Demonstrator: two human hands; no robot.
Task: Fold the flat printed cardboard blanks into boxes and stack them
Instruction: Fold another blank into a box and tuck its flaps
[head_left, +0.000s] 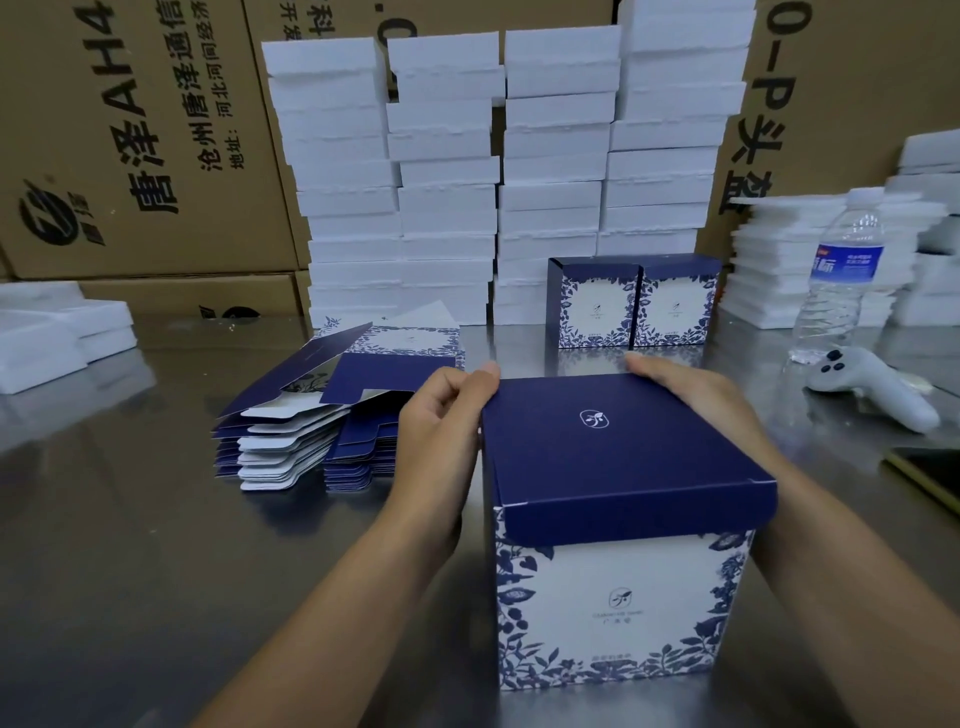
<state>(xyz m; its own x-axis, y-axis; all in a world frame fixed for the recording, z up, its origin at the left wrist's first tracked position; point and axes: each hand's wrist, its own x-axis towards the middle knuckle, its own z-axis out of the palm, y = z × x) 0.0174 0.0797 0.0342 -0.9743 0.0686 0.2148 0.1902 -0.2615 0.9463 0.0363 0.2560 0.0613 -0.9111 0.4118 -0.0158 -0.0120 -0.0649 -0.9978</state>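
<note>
Box in hand: a cube-shaped cardboard box with a navy lid and white walls printed with blue leaves (618, 525), upright on the brushed steel table (130, 545), nearest the viewer.
Left hand (447, 415): thumb on the lid's far left corner, fingers curled against the left wall, gripping the box.
Right hand (696, 395): laid along the right wall with the thumb at the lid's far edge. Its fingers are hidden, so their curl cannot be told.
Flat blanks (306, 436): a fanned navy-and-white pile just left of the left hand, still unfolded.
Finished boxes (631, 306): two of the same print, side by side behind the box in hand.
Risk, lid: the front flap appears to lie outside the front wall. If it is not tucked in, it would probably spring up once released.
Risk, crushing: hard thumb pressure could dent the hollow lid.
Risk, stacking: a box set off-centre on the pair behind may slide and topple toward the clear plastic water bottle (841, 280).
Writing, box: an oval leaf emblem on lid and front. The text beneath it is too small to read.
Writing, brown corrugated cartons (130, 130): "AH4", "唐泽", "沧州唐泽通信", "地址"; at right, "0-P 头盔".
Writing, bottle: blue label, characters illegible.
</note>
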